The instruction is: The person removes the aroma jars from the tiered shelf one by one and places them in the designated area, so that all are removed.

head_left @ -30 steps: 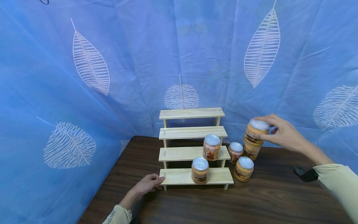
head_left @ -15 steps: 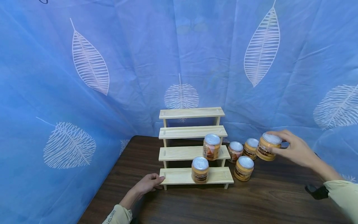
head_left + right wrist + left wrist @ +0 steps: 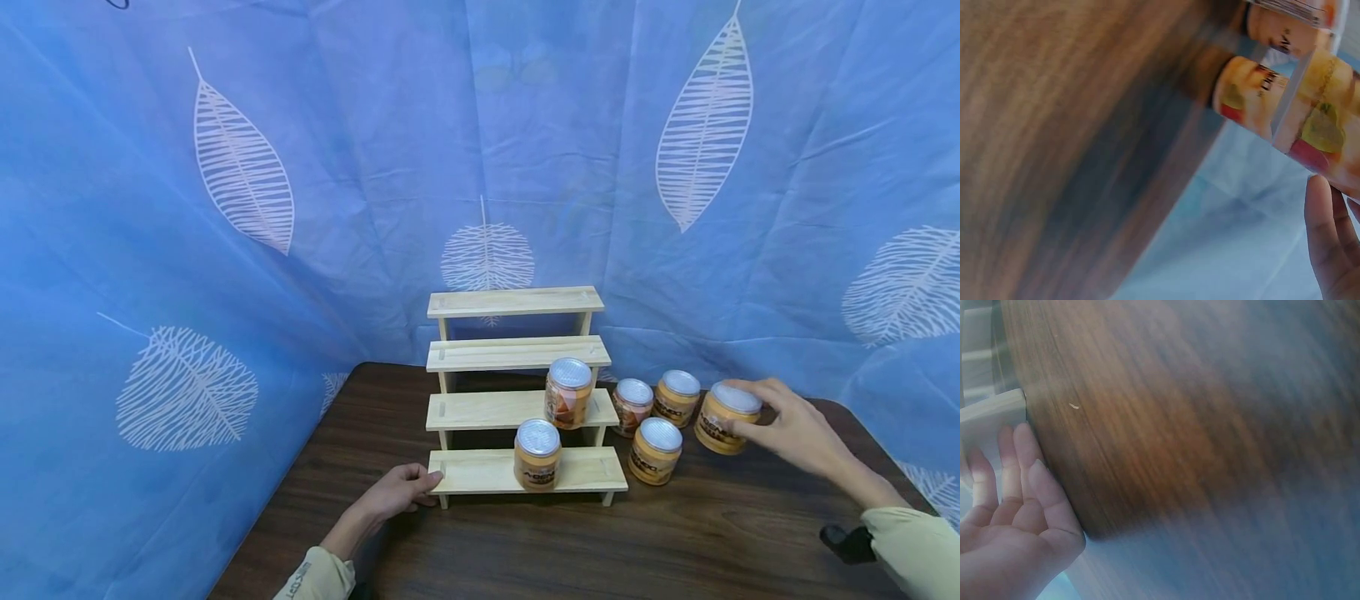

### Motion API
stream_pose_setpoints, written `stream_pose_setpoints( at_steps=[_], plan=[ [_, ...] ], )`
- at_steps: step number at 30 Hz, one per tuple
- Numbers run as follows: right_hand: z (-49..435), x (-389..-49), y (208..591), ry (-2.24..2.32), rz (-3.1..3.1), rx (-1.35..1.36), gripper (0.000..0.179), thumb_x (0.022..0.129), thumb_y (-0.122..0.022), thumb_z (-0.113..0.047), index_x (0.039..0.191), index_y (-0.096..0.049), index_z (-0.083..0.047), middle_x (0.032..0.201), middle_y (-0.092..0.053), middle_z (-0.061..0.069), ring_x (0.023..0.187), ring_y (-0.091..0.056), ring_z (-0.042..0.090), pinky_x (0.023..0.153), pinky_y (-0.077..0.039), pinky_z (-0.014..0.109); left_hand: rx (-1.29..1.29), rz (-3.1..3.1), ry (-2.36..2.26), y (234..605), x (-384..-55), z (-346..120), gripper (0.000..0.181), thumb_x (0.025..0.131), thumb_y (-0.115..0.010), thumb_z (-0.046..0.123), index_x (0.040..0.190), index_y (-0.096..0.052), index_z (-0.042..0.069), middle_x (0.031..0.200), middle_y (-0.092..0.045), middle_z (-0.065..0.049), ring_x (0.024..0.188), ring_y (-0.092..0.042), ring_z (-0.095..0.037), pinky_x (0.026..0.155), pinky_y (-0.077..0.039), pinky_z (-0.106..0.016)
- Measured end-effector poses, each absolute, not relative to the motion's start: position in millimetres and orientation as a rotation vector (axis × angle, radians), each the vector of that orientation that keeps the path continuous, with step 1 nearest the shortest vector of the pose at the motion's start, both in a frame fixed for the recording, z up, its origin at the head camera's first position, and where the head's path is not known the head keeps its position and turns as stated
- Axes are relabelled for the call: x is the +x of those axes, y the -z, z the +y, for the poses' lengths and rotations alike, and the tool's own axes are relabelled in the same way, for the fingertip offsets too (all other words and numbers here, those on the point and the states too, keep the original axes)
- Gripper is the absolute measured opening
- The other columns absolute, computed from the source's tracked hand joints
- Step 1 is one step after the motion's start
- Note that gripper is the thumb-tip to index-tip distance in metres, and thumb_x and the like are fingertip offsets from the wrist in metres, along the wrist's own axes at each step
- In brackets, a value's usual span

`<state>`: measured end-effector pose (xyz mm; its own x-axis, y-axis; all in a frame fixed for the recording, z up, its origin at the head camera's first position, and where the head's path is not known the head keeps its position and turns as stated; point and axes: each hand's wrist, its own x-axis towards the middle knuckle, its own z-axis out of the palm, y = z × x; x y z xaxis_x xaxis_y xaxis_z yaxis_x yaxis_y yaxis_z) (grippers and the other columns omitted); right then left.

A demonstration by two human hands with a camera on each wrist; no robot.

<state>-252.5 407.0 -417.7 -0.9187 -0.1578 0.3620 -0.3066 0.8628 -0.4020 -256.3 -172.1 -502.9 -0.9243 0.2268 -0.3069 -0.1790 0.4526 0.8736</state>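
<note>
At the lower left, my left hand (image 3: 397, 490) pinches the left end of the bottom step of a four-tier wooden display stand (image 3: 480, 473); in the left wrist view the fingers lie against the wooden step (image 3: 997, 415). My right hand (image 3: 795, 429) holds an orange can with a silver lid (image 3: 726, 421) between thumb and fingers, at the right of the group. I cannot tell whether the held can touches the table. The right wrist view shows its fruit-printed side (image 3: 1329, 125) close up, with fingers (image 3: 1319, 219) beside it.
One can (image 3: 537, 457) stands on the bottom step and another can (image 3: 567, 396) on the second step. Right of the stand, three cans stand on the dark wooden table (image 3: 525, 550): a pinkish can (image 3: 630, 412), an orange can (image 3: 654, 457) and another (image 3: 673, 404). Blue cloth (image 3: 360, 167) hangs behind.
My right hand has moved the can rightward and down from above the rear orange can, which now shows fully. The left hand and the stand have not moved.
</note>
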Motion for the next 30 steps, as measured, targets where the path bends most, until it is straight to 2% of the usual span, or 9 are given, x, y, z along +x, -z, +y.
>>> stream_pose_setpoints(
  at_steps=[12, 20, 30],
  plan=[
    [408.5, -252.5, 459.6, -0.598, -2.69, 0.279, 0.063, 0.086, -0.08, -0.034, 0.137, -0.056, -0.009, 0.122, -0.055, 0.016, 0.079, -0.054, 0.005, 0.057, -0.041, 0.028, 0.047, 2.323, -1.462, 501.1, -256.6, -171.7, 0.04, 0.1, -0.059, 0.045, 0.095, -0.06, 0.005, 0.104, -0.072, -0.007, 0.096, -0.071, -0.023, 0.083, -0.051, -0.043],
    [406.4, -250.5, 481.4, -0.594, -2.705, 0.246, 0.064, 0.086, -0.081, -0.033, 0.139, -0.055, -0.01, 0.12, -0.054, 0.017, 0.082, -0.058, 0.023, 0.057, -0.04, 0.032, 0.055, 2.321, -1.465, 501.4, -256.3, -171.9, 0.039, 0.1, -0.059, 0.045, 0.093, -0.06, 0.006, 0.103, -0.072, -0.007, 0.096, -0.071, -0.022, 0.081, -0.05, -0.041],
    [400.1, -251.2, 492.2, -0.6, -2.693, 0.23, 0.067, 0.081, -0.085, -0.028, 0.137, -0.056, -0.007, 0.117, -0.056, 0.018, 0.088, -0.06, 0.032, 0.058, -0.04, 0.033, 0.037, 2.326, -1.464, 501.3, -256.4, -170.9, 0.04, 0.099, -0.06, 0.045, 0.095, -0.061, 0.005, 0.102, -0.072, -0.006, 0.095, -0.071, -0.021, 0.08, -0.05, -0.04]
  ],
)
